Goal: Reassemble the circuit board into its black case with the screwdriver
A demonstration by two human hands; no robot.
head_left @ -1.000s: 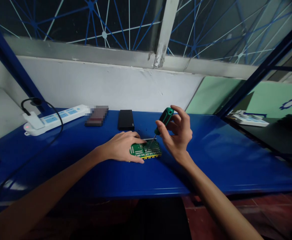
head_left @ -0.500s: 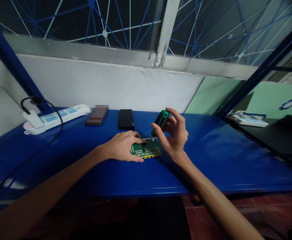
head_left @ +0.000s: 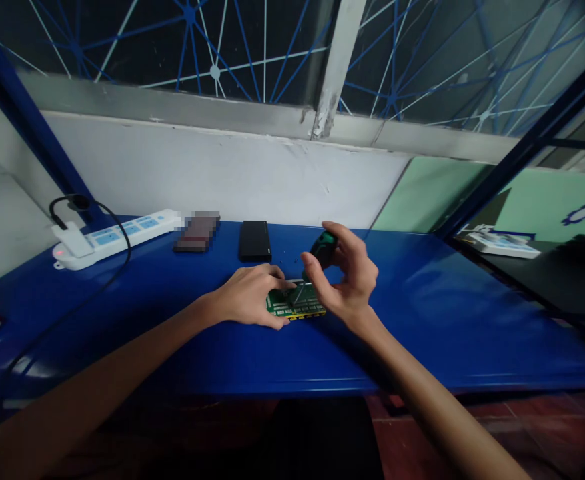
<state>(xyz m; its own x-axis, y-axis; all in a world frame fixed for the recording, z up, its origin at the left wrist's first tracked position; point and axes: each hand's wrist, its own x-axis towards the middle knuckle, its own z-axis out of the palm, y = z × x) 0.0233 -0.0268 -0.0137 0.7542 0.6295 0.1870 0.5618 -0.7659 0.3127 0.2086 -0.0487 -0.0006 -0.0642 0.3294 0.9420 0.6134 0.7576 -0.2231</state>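
A green circuit board [head_left: 299, 308] with a yellow strip along its near edge lies on the blue table. My left hand [head_left: 252, 295] grips its left end, thumb at the near edge and fingers over the far side. Above the board, my right hand [head_left: 346, 270] is closed around the green and black handle of a screwdriver [head_left: 323, 248]. The shaft slants down to the left, its tip at the middle of the board. Whether the tip sits in a screw is too small to tell.
Behind the board lie a black flat box [head_left: 255, 241], several tiny dark bits [head_left: 283, 253] and a blurred-out dark object [head_left: 197, 232]. A white power strip [head_left: 122, 235] with a plugged-in black cable [head_left: 128, 250] stands at the back left of the blue table [head_left: 447, 320].
My right fingers have shifted round the screwdriver handle, with the index finger now over its top. The whole view has moved slightly. My left hand stays on the board.
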